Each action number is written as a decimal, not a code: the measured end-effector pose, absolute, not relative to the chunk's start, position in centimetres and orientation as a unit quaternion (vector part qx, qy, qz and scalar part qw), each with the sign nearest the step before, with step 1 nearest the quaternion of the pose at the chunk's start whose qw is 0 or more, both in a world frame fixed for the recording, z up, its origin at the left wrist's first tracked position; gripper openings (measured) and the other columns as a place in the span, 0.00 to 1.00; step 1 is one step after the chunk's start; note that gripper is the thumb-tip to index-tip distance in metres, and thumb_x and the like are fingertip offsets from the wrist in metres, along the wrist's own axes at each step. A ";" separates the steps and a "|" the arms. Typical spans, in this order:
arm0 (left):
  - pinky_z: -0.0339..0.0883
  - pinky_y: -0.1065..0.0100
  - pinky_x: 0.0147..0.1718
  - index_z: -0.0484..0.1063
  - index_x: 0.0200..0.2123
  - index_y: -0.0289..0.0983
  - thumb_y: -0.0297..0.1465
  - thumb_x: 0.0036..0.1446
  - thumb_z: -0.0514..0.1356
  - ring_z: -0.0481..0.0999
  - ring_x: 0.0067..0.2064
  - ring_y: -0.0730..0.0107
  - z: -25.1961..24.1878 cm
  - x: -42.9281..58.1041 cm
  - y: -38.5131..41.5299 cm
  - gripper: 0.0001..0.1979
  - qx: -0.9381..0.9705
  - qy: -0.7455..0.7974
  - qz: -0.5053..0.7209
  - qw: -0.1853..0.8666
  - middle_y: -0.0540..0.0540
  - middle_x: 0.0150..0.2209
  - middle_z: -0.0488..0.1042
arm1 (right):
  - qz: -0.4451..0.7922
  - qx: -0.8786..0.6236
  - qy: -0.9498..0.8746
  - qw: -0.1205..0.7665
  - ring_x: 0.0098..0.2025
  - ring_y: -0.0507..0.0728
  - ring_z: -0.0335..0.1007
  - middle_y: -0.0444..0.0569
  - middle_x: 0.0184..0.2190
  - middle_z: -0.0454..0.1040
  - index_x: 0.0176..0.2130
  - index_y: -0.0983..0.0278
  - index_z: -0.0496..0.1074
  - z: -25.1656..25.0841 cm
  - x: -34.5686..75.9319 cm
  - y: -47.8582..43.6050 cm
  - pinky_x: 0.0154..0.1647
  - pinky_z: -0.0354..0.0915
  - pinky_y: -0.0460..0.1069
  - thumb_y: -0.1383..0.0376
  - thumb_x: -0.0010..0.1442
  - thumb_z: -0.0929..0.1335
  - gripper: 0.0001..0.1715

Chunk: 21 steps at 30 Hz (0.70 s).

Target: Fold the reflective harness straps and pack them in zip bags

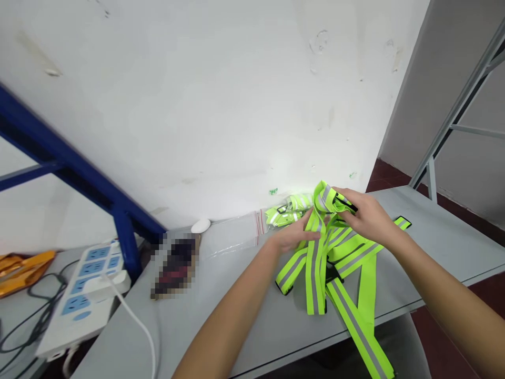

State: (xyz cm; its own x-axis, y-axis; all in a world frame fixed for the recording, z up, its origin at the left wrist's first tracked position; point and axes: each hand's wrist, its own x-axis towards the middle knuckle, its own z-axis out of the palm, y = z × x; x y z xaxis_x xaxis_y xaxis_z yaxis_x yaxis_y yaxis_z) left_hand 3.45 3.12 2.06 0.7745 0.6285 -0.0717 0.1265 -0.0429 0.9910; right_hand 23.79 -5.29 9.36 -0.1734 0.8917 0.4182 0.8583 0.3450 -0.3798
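A neon-yellow reflective strap vest (pixel 314 273) with silver stripes and black edging hangs bunched between my hands above the grey table. My right hand (pixel 366 215) grips the gathered upper part, where black buckle-like pieces show. Lower on the same straps, my left hand (pixel 292 235) is closed around them, its fingertips partly hidden by the webbing. Loose straps fan out over the tabletop, and one long end drops past the front edge. Behind my left hand, a clear bag of folded neon-yellow straps (pixel 281 216) lies by the wall.
A flat clear zip bag (pixel 232 235) and a white oval object (pixel 201 226) lie along the wall. At left are a white power strip (pixel 94 263), cables, an orange packet (pixel 31 271) and a blue metal frame (pixel 98 192). The grey table's (pixel 445 231) front edge is near.
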 end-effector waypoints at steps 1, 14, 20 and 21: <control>0.67 0.54 0.52 0.63 0.59 0.40 0.39 0.41 0.70 0.70 0.57 0.49 1.7 3.9 3.2 0.41 0.647 0.239 0.173 0.702 0.38 0.58 0.68 | 0.033 -0.565 -0.770 0.294 0.47 0.62 0.72 0.47 0.56 0.70 0.64 0.56 0.57 9.7 23.7 -5.3 0.37 0.66 0.50 0.70 0.56 0.60 0.37; 0.75 0.58 0.34 0.68 0.36 0.35 0.19 0.42 0.62 0.81 0.33 0.55 -0.1 5.3 -3.1 0.15 0.326 0.345 0.212 0.855 0.49 0.25 0.76 | -0.214 -0.540 -0.812 0.056 0.47 0.64 0.64 0.51 0.55 0.70 0.63 0.55 0.59 4.0 21.2 -4.3 0.37 0.61 0.54 0.78 0.56 0.62 0.39; 0.74 0.58 0.41 0.72 0.42 0.34 0.34 0.54 0.62 0.80 0.41 0.53 1.8 3.0 -4.0 0.13 0.299 0.330 0.235 0.864 0.41 0.35 0.80 | -0.250 -0.519 -0.816 0.052 0.54 0.69 0.62 0.56 0.61 0.63 0.66 0.58 0.53 3.5 17.9 -5.3 0.47 0.62 0.60 0.75 0.58 0.63 0.40; 0.73 0.58 0.42 0.71 0.46 0.35 0.39 0.56 0.61 0.79 0.43 0.53 2.3 2.7 -4.2 0.18 0.293 0.325 0.244 0.865 0.40 0.38 0.79 | -0.252 -0.520 -0.814 0.057 0.54 0.69 0.61 0.56 0.61 0.63 0.67 0.58 0.51 3.7 17.2 -5.5 0.48 0.62 0.61 0.75 0.58 0.63 0.40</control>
State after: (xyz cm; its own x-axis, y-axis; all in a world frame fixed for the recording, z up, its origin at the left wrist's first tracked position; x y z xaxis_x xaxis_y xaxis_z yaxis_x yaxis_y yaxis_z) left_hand 2.72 -4.18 2.26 0.6689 0.6134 -0.4199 -0.2315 0.7087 0.6664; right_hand 17.25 -5.47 3.68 -0.4531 0.8176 0.3553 0.8752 0.3321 0.3519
